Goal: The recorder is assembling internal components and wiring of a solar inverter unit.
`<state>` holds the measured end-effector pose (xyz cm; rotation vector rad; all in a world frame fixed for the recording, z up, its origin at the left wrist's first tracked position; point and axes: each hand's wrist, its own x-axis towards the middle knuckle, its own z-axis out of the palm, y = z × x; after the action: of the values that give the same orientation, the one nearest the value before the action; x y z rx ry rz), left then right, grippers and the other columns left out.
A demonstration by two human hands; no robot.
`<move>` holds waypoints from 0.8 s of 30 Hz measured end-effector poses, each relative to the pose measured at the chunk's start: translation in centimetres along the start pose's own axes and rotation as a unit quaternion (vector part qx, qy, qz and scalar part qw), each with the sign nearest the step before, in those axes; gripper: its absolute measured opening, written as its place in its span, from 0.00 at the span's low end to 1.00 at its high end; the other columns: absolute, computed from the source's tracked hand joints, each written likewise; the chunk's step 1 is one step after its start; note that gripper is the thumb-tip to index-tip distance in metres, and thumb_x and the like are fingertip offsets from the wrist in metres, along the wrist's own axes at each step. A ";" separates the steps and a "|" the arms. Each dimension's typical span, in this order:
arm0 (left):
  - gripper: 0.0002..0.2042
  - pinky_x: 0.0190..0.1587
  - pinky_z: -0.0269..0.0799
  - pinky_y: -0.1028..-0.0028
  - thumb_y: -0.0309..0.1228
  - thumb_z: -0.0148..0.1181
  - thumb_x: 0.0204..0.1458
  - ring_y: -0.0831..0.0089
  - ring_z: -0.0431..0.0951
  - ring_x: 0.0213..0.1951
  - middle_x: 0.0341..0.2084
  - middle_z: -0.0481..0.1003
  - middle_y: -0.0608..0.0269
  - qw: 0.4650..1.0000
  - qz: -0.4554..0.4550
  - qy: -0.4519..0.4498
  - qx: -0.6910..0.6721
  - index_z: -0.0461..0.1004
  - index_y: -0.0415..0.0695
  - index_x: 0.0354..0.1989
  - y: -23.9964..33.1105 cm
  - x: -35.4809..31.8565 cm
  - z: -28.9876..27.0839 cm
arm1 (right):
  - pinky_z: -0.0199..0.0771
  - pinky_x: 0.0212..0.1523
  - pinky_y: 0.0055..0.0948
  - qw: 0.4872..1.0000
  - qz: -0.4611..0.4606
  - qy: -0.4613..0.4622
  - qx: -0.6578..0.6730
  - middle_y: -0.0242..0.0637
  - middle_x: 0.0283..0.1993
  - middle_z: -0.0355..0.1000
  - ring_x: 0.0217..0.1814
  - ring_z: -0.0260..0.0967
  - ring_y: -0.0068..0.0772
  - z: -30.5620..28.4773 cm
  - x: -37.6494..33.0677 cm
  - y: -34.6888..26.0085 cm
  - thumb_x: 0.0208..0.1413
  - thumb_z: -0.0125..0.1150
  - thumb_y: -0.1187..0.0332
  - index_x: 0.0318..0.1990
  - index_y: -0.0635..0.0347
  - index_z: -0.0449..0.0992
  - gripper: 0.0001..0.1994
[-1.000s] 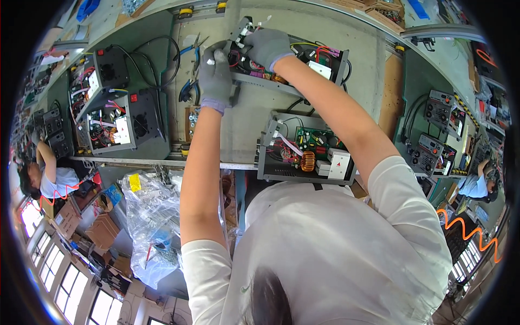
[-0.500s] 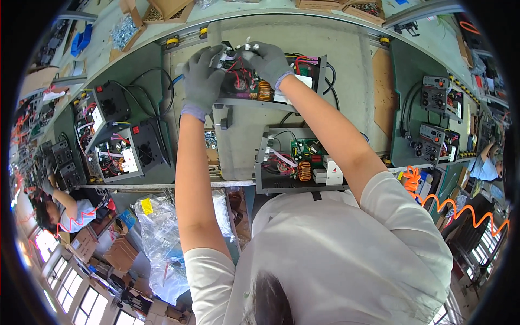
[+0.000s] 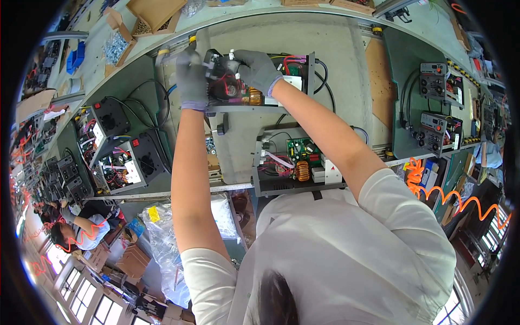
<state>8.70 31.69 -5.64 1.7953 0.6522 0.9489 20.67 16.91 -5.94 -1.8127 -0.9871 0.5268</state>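
An open black electronics chassis (image 3: 238,108) lies at the far middle of the bench. Inside it are a copper-wound coil (image 3: 255,96), red wires and a green board. My right hand (image 3: 259,71), in a grey glove, reaches over its left part, fingers bent around something small beside a white connector (image 3: 232,54). What those fingers hold is hidden. At the chassis's left end is my left hand (image 3: 192,78), also gloved in grey, smeared by motion. Nearer to me sits a second open chassis (image 3: 265,187) with a similar coil (image 3: 303,171) and green board, touched by neither hand.
Green boards on both sides carry finished-looking black units (image 3: 146,157) and grey-fronted units (image 3: 433,130) with cables. Cardboard boxes of small hardware (image 3: 154,16) stand along the far shelf. An orange coiled hose (image 3: 460,203) hangs at right. Another person (image 3: 81,230) works at far left.
My left hand has shifted slightly left, to the chassis's end, and is now blurred. The right hand remains over the chassis. The whole view has shifted a little.
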 end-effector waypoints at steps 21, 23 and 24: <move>0.16 0.39 0.70 0.74 0.37 0.51 0.65 0.76 0.72 0.35 0.37 0.76 0.62 0.982 -0.182 -0.016 -0.054 0.76 0.37 0.50 1.8 -1.6 -0.5 | 0.77 0.52 0.46 0.928 0.080 -0.187 -0.312 0.50 0.47 0.80 0.50 0.78 0.54 1.0 4.8 -0.5 0.58 0.50 0.60 0.45 0.55 0.83 0.17; 0.17 0.38 0.70 0.74 0.38 0.49 0.65 0.76 0.72 0.34 0.37 0.76 0.61 0.974 -0.221 -0.016 -0.051 0.76 0.38 0.50 1.9 -1.7 -0.3 | 0.77 0.53 0.46 0.925 0.063 -0.198 -0.317 0.50 0.47 0.79 0.51 0.78 0.54 0.9 4.8 -0.4 0.59 0.49 0.60 0.46 0.55 0.83 0.17; 0.17 0.38 0.70 0.74 0.38 0.49 0.65 0.76 0.72 0.34 0.37 0.76 0.61 0.974 -0.222 -0.016 -0.051 0.76 0.38 0.50 2.0 -1.7 -0.4 | 0.77 0.53 0.46 0.927 0.070 -0.194 -0.312 0.50 0.47 0.79 0.51 0.77 0.53 0.9 4.7 -0.5 0.59 0.50 0.60 0.47 0.56 0.82 0.17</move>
<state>7.50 29.85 -4.27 1.4833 0.9214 0.6351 22.56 21.33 -5.55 -2.4152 -1.4163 0.7355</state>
